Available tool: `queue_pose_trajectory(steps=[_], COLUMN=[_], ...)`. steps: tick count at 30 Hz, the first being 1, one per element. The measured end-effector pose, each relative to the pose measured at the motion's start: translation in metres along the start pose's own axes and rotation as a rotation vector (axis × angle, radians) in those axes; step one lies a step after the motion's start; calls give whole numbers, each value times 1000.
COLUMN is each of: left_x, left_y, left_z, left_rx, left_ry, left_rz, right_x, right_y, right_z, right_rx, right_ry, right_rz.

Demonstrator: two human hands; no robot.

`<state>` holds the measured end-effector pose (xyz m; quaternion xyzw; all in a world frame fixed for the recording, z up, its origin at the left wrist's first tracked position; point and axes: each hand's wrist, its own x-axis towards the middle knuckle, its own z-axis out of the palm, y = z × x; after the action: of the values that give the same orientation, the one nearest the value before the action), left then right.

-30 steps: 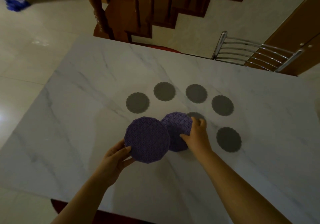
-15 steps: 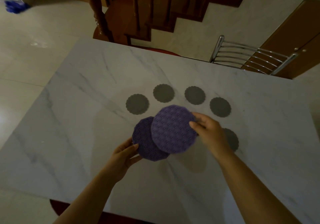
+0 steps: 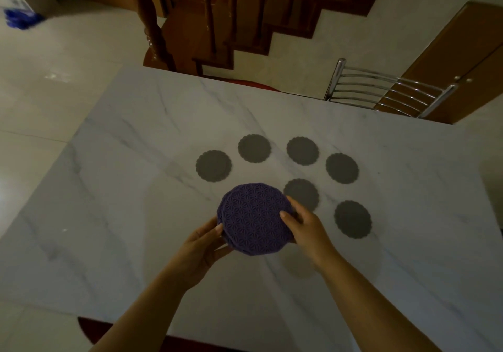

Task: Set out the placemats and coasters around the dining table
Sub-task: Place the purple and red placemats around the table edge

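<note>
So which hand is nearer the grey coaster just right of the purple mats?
Right hand: its fingers overlap that grey coaster. The left hand holds the purple mats' far side.

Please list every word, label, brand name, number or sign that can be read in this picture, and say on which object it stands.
There is none to read. The purple mats held between the left hand and right hand show only a geometric pattern; the grey coasters and the marble table carry no text.
</note>
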<state>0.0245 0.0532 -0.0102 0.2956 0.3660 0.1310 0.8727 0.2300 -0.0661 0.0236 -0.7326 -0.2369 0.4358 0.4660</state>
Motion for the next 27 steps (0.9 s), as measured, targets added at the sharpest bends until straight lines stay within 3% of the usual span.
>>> queue_pose_trajectory(steps=[13, 27], left_x=[-6, -3], left_y=[-6, -34], left_z=[14, 71], left_rx=[125, 240], left_ry=[-17, -172], left_rz=[-28, -89], right_x=[-19, -91], right_y=[2, 19], right_z=[7, -48], right_rx=[-295, -95], right_ry=[98, 372], right_rz=[-75, -8])
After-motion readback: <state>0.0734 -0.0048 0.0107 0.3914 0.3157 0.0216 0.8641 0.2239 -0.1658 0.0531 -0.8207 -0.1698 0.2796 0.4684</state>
